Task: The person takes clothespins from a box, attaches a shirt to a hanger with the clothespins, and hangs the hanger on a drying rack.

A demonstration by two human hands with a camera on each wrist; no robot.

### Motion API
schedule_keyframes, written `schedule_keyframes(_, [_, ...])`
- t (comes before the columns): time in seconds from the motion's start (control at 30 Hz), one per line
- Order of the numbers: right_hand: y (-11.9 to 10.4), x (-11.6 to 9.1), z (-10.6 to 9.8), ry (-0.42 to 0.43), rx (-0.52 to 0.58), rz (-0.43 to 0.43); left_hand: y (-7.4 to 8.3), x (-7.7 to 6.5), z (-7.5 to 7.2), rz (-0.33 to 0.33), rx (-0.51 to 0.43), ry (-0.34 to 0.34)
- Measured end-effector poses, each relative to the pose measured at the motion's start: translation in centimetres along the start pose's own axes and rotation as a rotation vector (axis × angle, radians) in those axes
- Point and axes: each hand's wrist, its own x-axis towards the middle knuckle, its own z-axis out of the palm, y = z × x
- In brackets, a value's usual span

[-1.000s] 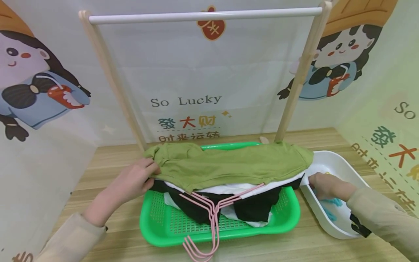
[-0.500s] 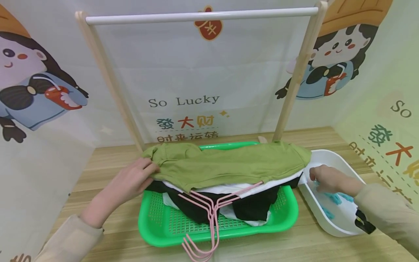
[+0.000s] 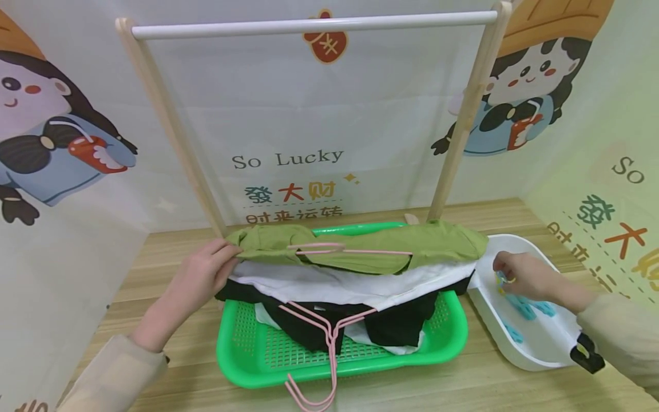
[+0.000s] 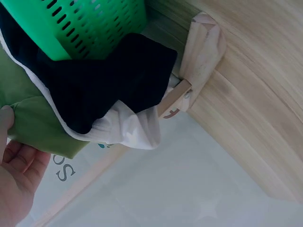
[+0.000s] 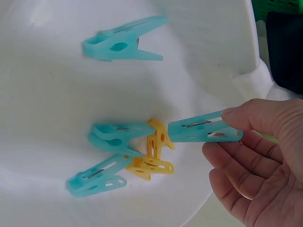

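L hand point(image 3: 206, 269) at far L of basket, thumb + fingers pinching L end of green garment point(image 3: 360, 241); grip narrow, cloth btwn thumb & fingers. Green garment = top of pile, stretched L–R across far part of green basket point(image 3: 234, 361). Pink hanger point(image 3: 360, 252) shows along its near side, bar running L–R. Under it: white garment point(image 3: 334, 284), then black cloth point(image 3: 407, 323); black hangs past basket's L edge w/ some white (L wrist view). More pink hangers point(image 3: 332, 366) poke out of pile, hooks toward near side, past basket's near rim. R hand point(image 5: 260, 165) is over white tray point(image 3: 556, 346), R of basket; holds teal clip point(image 5: 201, 129) btwn thumb & fingers, grip narrow. Can't tell if clip touches tray floor. In tray: 3 loose teal clips point(image 5: 123, 43), one well apart, two close together beside yellow clips point(image 5: 157, 137). Wooden rack point(image 3: 172, 129) w/ white rod point(image 3: 314, 26) stands at far side, posts L & R. All on wood-grain table point(image 3: 175, 315); printed backdrop point(image 3: 309, 103) behind. Black strap point(image 3: 587, 355) nr R sleeve.
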Motion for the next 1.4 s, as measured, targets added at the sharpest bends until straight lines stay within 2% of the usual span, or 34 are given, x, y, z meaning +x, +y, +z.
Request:
schedule_keyframes(0.23, [-0.4,-0.7,-1.3,0.022,0.074,0.065,0.1,0.4,0.0,-0.042,0.022,0.031])
schedule_keyframes(0.43, [-1.6,-1.4,-2.3,0.071,0.052,0.089,0.0,0.5,0.0,-0.062,0.017,0.042])
schedule_keyframes(0.73, [-3.4,-1.8,-3.4,0.215,0.004,-0.05,0.0,0.7,0.1,-0.101,0.017,0.033])
schedule_keyframes(0.97, [-5.5,-1.4,-4.3,0.255,0.025,-0.074,0.1,0.7,0.1,-0.143,0.009,0.025])
schedule_keyframes(1.13, [-7.6,-0.6,-4.5,0.308,0.041,-0.124,0.0,0.7,0.0,-0.165,0.004,0.018])
schedule_keyframes(1.27, [-9.2,0.0,-4.3,0.332,0.07,-0.176,0.0,0.7,0.0,-0.165,0.002,0.015])
schedule_keyframes(1.4, [-10.6,0.5,-4.3,0.321,0.09,-0.178,0.0,0.7,0.0,-0.156,-0.003,0.018])
